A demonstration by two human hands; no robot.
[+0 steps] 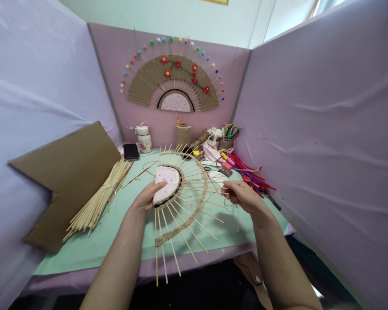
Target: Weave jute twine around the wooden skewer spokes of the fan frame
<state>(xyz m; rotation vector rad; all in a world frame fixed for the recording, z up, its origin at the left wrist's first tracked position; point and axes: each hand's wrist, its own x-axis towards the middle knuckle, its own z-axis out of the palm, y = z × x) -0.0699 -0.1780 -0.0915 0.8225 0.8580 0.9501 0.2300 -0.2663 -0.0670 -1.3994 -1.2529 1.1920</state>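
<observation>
A half-round fan frame (204,189) of thin sticks, with a band of twine woven through them, is held upright on its side above the table. Its pink dotted half-disc (168,183), edged in white and black, faces left. My left hand (148,193) grips the disc's flat edge, thumb on the front; its other fingers are behind. My right hand (239,193) is closed at the stick tips on the right side, its fingers pinched near a stick and a thin strand of twine. Exactly what lies between those fingertips is too small to tell.
A bundle of sticks (97,200) and brown cardboard (67,172) lie left. Behind stand a white bottle (144,140), a phone (131,151) and a twine spool (183,137). Colored pipe cleaners (254,178) lie right. A finished fan (142,86) hangs on the back panel.
</observation>
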